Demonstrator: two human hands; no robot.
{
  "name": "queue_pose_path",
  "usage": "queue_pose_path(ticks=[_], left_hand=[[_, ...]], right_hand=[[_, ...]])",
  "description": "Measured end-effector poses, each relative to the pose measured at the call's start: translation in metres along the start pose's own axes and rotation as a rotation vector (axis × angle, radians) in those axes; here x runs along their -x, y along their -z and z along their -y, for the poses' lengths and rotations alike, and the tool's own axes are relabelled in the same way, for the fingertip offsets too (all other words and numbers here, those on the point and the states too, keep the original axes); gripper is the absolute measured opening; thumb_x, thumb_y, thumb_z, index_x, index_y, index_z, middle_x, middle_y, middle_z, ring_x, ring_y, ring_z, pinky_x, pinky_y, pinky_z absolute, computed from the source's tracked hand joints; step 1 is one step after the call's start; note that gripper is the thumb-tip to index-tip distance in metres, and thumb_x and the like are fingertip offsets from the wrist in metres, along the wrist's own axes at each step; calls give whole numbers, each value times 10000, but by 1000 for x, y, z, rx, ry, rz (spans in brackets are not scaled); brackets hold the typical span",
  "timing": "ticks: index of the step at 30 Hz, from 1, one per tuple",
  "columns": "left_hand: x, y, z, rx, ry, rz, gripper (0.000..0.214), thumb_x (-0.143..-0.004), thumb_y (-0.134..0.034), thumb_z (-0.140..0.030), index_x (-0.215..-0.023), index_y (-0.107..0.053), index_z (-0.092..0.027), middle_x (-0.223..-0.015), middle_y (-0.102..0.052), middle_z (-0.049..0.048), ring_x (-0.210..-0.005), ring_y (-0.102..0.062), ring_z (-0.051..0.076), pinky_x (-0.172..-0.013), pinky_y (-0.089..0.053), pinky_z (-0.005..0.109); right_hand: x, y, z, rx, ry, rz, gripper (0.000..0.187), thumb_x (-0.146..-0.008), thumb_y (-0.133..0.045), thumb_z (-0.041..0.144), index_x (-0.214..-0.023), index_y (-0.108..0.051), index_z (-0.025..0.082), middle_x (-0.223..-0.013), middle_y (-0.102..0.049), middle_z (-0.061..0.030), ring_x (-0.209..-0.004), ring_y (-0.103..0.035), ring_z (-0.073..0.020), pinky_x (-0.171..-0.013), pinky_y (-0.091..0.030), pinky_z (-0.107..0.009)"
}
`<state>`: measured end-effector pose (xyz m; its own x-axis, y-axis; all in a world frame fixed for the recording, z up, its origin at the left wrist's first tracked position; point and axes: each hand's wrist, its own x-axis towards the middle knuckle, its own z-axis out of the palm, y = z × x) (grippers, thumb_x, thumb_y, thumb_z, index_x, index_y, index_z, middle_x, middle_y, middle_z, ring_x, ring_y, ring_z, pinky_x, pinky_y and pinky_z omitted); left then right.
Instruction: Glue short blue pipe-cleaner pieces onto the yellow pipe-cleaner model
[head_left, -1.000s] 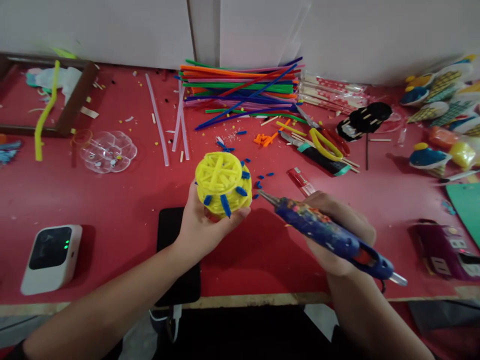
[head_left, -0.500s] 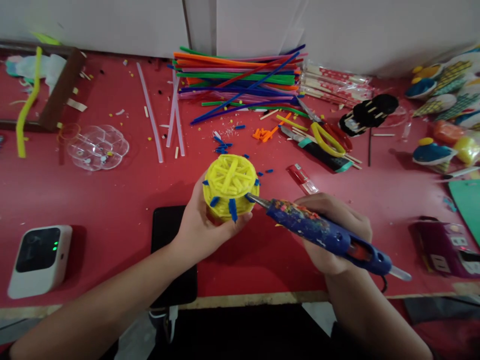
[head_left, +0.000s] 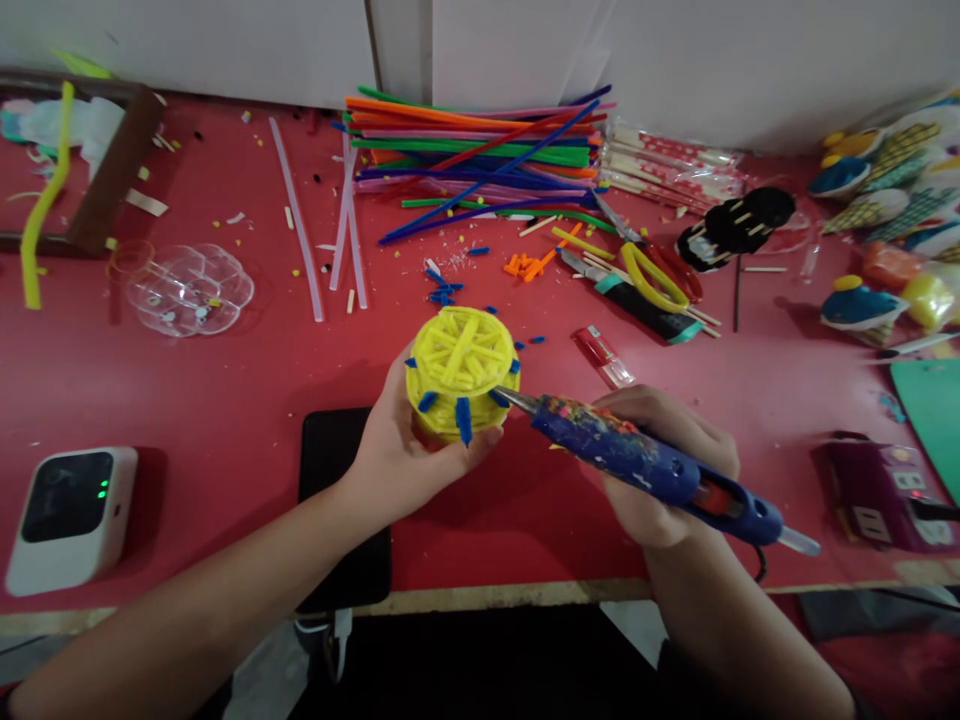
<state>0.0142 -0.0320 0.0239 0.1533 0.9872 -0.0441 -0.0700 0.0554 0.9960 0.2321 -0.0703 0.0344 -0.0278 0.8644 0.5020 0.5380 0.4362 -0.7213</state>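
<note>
My left hand (head_left: 405, 465) is closed around a yellow pipe-cleaner drum (head_left: 461, 350) with a spoked round top. Short blue pipe-cleaner pieces (head_left: 463, 418) stick out from its side, spaced around it. My right hand (head_left: 660, 465) grips a blue hot glue gun (head_left: 615, 450) smeared with dried, colourful residue. The gun's metal nozzle meets the drum's front right edge, beside one of the blue pieces. A clear glue stick (head_left: 799, 541) pokes out of its back end. My left fingers behind the drum are hidden.
Behind the drum lie blue scraps (head_left: 442, 290), orange scraps (head_left: 529, 265) and a pile of coloured pipe cleaners (head_left: 480, 165). Cutters (head_left: 649, 310) and scissors (head_left: 660, 265) lie right of them. A black phone (head_left: 341, 560) is under my left forearm; a white device (head_left: 71, 515) stands left, a purple box (head_left: 889, 495) right.
The view has shifted very slightly. Both hands, the drum and the glue gun's nozzle keep nearly the same positions, with the nozzle still at the drum's edge.
</note>
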Motion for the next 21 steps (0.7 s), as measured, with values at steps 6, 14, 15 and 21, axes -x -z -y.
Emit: queue_pose_path(ticks=[6, 14, 15, 21], left_hand=[[1, 1, 1, 0, -15, 8, 705, -680, -900, -323, -1280, -542, -235, -1294, -712, 134, -1172, -727, 315, -966, -643, 429], [0, 1, 2, 9, -5, 10, 686, -671, -899, -299, -1258, -549, -235, -1319, -702, 138, -1196, -718, 321, -961, -646, 425], [0, 1, 2, 7, -7, 7, 683, -669, -899, -299, -1254, -552, -234, -1325, -699, 140, -1201, -716, 323, -962, -645, 425], [0, 0, 1, -2, 7, -6, 674, -672, -900, -321, -1245, -553, -242, -1273, -724, 129, -1149, -740, 321, -928, -661, 435]], right_hand=[[3, 0, -3, -18, -8, -9, 91, -803, -590, 325, -847, -624, 254, -686, -605, -7, -580, -605, -191, -488, -478, -340], [3, -1, -3, -32, 8, -17, 129, -825, -587, 365, -858, -632, 249, -691, -598, -14, -588, -601, -193, -496, -479, -346], [3, -1, -3, -35, 8, -20, 129, -828, -589, 367, -861, -634, 250, -693, -598, -15, -588, -600, -193, -497, -477, -347], [5, 0, -4, 5, -15, -41, 111, -828, -600, 372, -841, -635, 268, -677, -600, -4, -568, -599, -197, -481, -477, -352]])
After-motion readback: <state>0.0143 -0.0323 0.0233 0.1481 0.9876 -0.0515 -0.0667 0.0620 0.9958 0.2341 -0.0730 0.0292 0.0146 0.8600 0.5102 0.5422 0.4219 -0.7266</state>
